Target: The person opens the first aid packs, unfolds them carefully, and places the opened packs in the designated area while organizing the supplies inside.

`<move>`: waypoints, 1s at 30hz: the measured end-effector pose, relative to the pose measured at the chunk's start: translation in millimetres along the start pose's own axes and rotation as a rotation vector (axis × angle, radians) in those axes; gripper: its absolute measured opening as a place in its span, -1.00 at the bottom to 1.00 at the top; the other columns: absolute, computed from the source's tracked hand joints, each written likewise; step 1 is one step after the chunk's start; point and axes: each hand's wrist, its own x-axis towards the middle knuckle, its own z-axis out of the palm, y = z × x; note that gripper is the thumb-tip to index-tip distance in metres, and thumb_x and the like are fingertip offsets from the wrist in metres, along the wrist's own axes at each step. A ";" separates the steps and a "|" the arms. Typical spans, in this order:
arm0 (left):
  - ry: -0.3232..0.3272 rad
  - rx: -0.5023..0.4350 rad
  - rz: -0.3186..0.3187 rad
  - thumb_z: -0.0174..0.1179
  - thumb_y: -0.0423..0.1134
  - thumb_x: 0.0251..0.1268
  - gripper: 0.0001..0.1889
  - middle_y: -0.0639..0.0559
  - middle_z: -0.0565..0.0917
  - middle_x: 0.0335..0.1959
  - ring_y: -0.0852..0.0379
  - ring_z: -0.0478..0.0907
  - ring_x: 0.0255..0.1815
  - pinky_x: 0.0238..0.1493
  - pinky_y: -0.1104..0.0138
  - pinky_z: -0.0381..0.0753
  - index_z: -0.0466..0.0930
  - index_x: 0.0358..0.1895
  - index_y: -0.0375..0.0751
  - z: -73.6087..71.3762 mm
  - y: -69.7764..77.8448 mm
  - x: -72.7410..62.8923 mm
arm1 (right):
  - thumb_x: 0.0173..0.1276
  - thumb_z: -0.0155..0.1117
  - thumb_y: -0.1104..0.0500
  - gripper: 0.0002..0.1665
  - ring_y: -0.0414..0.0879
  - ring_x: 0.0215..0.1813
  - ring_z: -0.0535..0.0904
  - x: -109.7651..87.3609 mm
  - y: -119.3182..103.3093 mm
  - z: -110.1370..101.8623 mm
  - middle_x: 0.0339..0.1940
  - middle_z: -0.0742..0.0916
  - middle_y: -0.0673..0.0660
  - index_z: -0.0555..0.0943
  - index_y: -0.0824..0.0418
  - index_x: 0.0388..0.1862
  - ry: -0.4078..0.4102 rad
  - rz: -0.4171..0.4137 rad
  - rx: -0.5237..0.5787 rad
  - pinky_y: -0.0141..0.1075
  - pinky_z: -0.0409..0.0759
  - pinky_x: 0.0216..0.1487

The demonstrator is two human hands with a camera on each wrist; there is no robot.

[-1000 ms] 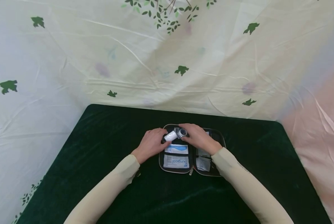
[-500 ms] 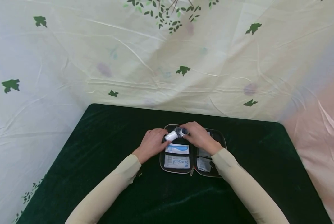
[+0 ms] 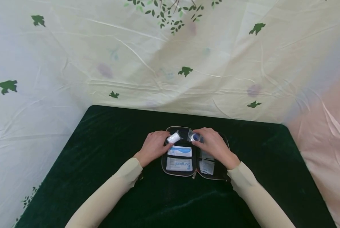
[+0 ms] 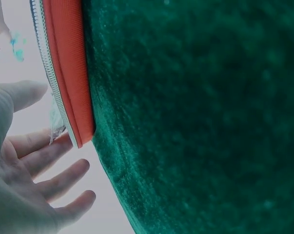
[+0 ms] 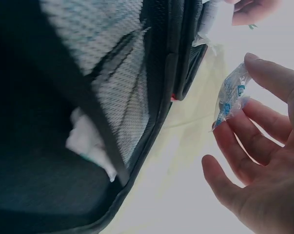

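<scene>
An unzipped case [image 3: 196, 158], dark inside and red outside, lies spread in two halves on the green cloth. At the far left of its left half, my left hand [image 3: 155, 146] has thumb and fingers on either side of a white roll in a clear wrapper [image 3: 174, 138], seemingly a bandage. In the left wrist view the case's rim hides most of that roll. Over the middle fold, my right hand [image 3: 213, 145] pinches a small tape roll in printed clear wrapping [image 5: 231, 95] between thumb and fingers; its ring shape shows in the head view.
Elastic straps hold a blue-and-white packet [image 3: 179, 151] and a "Surgical" packet [image 3: 179, 164] in the left half. More flat packets [image 3: 207, 167] and a mesh pocket [image 5: 117, 73] are in the right half. A patterned curtain [image 3: 147, 63] hangs behind the table.
My right hand has moved right with the wrapped tape roll, away from the white roll it was beside. My left hand stays at the white roll.
</scene>
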 end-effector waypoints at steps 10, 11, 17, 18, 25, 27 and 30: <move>-0.003 0.009 -0.002 0.34 0.07 0.40 -0.51 -0.08 0.65 0.29 -0.08 0.51 0.37 0.36 -0.08 0.44 0.60 0.27 -0.10 -0.6 -1.1 -1.9 | 0.38 0.48 0.01 -0.43 0.25 0.25 0.58 -26.0 15.3 1.3 0.17 0.72 0.29 0.64 0.25 0.27 -0.011 0.030 -0.071 0.25 0.49 0.26; -0.004 0.011 0.002 0.35 0.07 0.39 -0.49 -0.08 0.65 0.29 -0.07 0.52 0.35 0.36 -0.07 0.44 0.59 0.28 -0.10 -0.6 -1.2 -2.1 | 0.38 0.48 0.01 -0.43 0.24 0.22 0.59 -28.3 16.7 1.7 0.16 0.72 0.29 0.64 0.26 0.27 -0.015 0.032 -0.081 0.23 0.52 0.23; -0.005 0.019 0.024 0.35 0.08 0.38 -0.43 -0.08 0.64 0.29 -0.03 0.57 0.29 0.33 -0.06 0.47 0.55 0.33 -0.12 0.7 -2.1 -2.6 | 0.35 0.51 0.04 -0.43 0.17 0.09 0.65 -39.7 26.1 2.7 0.07 0.75 0.27 0.65 0.28 0.25 -0.030 0.026 -0.126 0.13 0.61 0.09; -0.006 0.017 0.024 0.35 0.08 0.38 -0.42 -0.08 0.64 0.29 -0.03 0.57 0.29 0.33 -0.06 0.46 0.54 0.35 -0.12 1.1 -2.3 -2.5 | 0.34 0.52 0.05 -0.43 0.16 0.08 0.65 -40.9 27.5 2.8 0.05 0.75 0.27 0.65 0.28 0.25 -0.034 0.023 -0.128 0.12 0.62 0.07; -0.009 0.004 0.013 0.36 0.06 0.38 -0.34 -0.11 0.61 0.33 -0.07 0.51 0.37 0.40 -0.08 0.40 0.46 0.45 -0.11 1.4 -2.3 -2.1 | 0.31 0.54 0.04 -0.39 0.14 0.06 0.66 -45.9 33.8 5.0 0.07 0.74 0.28 0.64 0.28 0.25 -0.081 0.018 -0.131 0.07 0.64 0.02; -0.009 -0.003 0.018 0.37 0.05 0.38 -0.34 -0.12 0.61 0.33 -0.08 0.50 0.39 0.41 -0.09 0.39 0.46 0.46 -0.10 0.7 -1.6 -1.9 | 0.30 0.55 0.04 -0.39 0.13 0.04 0.66 -46.2 34.6 4.9 0.06 0.74 0.28 0.64 0.28 0.26 -0.092 0.013 -0.143 0.05 0.65 0.00; -0.013 -0.012 0.031 0.38 0.01 0.37 -0.35 -0.11 0.61 0.34 -0.10 0.46 0.43 0.43 -0.11 0.36 0.46 0.46 -0.07 -0.8 -0.3 -1.1 | 0.28 0.56 0.03 -0.36 0.13 0.03 0.65 -46.2 32.9 2.6 0.06 0.74 0.28 0.63 0.28 0.27 -0.092 0.008 -0.164 0.04 0.64 -0.02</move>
